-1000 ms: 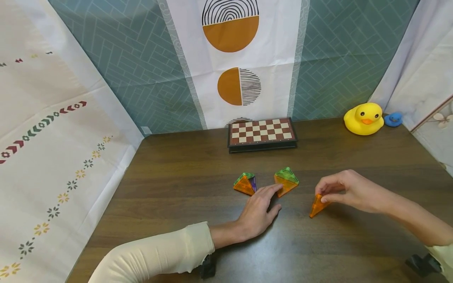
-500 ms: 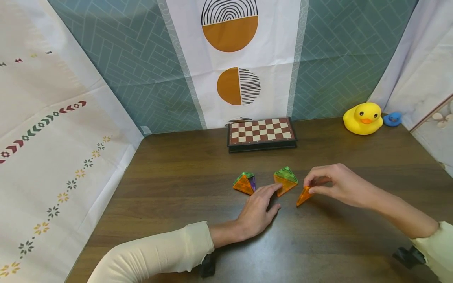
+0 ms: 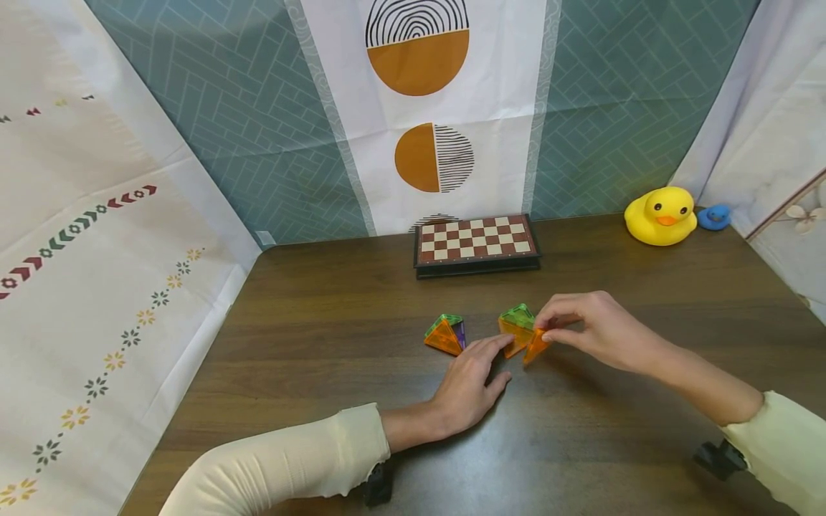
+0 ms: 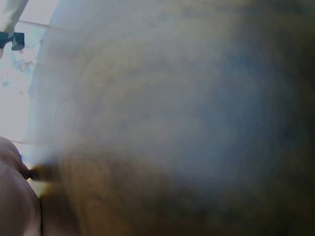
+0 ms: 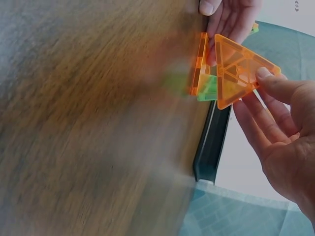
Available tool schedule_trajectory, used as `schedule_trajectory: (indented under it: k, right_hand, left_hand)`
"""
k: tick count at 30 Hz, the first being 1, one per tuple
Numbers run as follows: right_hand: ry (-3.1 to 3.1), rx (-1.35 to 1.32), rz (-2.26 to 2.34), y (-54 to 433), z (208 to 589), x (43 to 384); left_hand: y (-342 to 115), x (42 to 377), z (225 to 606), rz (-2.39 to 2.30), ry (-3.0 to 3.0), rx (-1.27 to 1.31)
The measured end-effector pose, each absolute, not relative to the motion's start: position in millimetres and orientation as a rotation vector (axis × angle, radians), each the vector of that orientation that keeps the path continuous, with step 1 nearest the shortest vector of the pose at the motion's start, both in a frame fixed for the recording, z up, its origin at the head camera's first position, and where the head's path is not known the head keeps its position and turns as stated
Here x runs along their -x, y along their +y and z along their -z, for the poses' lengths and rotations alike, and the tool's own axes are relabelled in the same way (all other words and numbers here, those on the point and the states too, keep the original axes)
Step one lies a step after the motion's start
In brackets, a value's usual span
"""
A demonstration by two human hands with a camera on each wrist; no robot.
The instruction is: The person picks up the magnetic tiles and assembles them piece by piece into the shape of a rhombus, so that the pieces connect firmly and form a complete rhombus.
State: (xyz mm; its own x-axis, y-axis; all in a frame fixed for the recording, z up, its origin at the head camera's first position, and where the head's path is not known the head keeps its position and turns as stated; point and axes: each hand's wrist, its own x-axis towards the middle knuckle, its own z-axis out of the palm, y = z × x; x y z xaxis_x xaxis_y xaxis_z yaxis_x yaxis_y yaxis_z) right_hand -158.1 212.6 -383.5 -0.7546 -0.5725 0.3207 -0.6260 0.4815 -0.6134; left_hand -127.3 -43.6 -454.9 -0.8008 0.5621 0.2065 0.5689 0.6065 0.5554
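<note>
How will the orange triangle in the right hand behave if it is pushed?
The triangle is probably stiff, as it looks unbent in the right hand. It seems light, being thin. Stood on its narrow edge, it may tip easily.

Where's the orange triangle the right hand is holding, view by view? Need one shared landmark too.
Head: orange triangle right of centre, pinched by the right hand.
Left wrist: not visible; the picture is mostly blur.
Right wrist: upper right, its flat face toward the camera.
Landmark: chessboard, behind the triangle in head; its dark side shows in right wrist; not seen in left wrist.
</note>
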Motion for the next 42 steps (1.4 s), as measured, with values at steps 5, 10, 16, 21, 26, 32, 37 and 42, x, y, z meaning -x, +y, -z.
schedule_trajectory:
  k: [5, 10, 16, 21, 26, 32, 37, 42]
  right_hand:
    - [-2.689, -1.009, -1.160, 208, 384, 161]
    - [-2.700, -0.973, -1.168, 204, 386, 162]
    - [-2.700, -0.956, -1.160, 200, 388, 163]
    - [-2.703, -0.937, -1.150, 198, 390, 164]
    - [-2.715, -0.915, -1.148, 196, 391, 165]
    - [-2.724, -0.896, -1.140, 195, 394, 166]
    - [-2.726, -0.889, -1.120, 194, 398, 166]
    - [-2.742, -0.864, -1.111, 195, 399, 166]
  left_hand:
    - [-44, 128, 455, 0.978, -2.805, 0.990]
    - [-44, 127, 455, 0.980, -2.811, 0.995]
    - [-44, 128, 455, 0.979, -2.813, 0.997]
    - [-44, 128, 454, 0.989, -2.816, 0.998]
    - [-44, 128, 454, 0.981, -2.817, 0.996]
    - [-44, 128, 454, 0.970, -2.822, 0.994]
    - [-44, 128, 454, 0.965, -2.832, 0.990]
    - [-44, 128, 453, 0.969, -2.833, 0.987]
